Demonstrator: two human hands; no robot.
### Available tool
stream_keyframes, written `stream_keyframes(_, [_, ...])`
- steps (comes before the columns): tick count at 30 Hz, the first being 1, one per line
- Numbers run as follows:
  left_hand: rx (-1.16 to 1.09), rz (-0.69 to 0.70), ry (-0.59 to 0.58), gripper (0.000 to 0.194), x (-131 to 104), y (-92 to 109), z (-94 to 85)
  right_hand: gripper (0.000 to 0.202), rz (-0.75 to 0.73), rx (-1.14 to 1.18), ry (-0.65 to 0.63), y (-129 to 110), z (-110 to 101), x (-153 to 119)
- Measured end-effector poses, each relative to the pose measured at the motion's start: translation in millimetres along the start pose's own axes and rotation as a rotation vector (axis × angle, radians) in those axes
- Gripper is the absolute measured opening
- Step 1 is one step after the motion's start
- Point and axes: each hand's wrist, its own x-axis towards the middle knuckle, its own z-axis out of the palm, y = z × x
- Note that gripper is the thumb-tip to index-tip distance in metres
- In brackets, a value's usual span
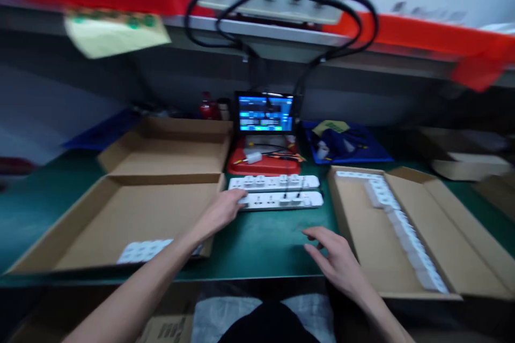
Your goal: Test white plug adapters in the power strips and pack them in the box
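Note:
Two white power strips lie parallel on the green table, the far power strip (272, 183) behind the near power strip (263, 202). Several small white plug adapters (260, 180) sit in them, and thin dark cables run to some at the right. My left hand (225, 210) reaches the near strip's left end, its fingers closed on a small white plug adapter (243, 200), partly hidden by the fingertips. Over the table, beside the right-hand box, my right hand (333, 255) holds nothing; thumb and fingers are apart.
An open cardboard box (92, 214) at left holds several white pieces (145, 251). Another open box (344, 214) at right contains rows of white pieces (412, 241). Behind the strips stand a lit screen (265, 113) and red tray (237, 165); a blue tray (374, 151) lies right.

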Motion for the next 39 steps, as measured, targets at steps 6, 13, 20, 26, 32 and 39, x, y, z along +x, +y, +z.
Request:
stream_keyframes(6, [0.209,0.245,0.12,0.037,-4,5,6.4,0.034,0.461,-0.721,-0.02,57,-107,-56])
stream_keyframes(13, [0.034,0.613,0.366,0.03,-25,113,51.0,0.021,1.076,-1.107,-0.291,91,-160,-129])
stream_keyframes(20, [-0.17,0.731,-0.004,0.036,40,221,116.5,0.017,1.056,-1.055,-0.243,90,-148,-132])
stream_keyframes(26, [-0.164,0.622,-0.236,0.061,124,295,154.4,0.016,0.877,-0.895,-0.221,101,-156,-118])
stream_keyframes(32, [-0.095,0.505,-0.272,0.107,207,366,200.0,0.016,0.629,-0.831,-0.088,133,-153,-105])
stream_keyframes(39, [0.043,0.385,-0.189,0.084,232,389,235.3,0.036,0.526,-0.758,-0.081,132,-142,-123])
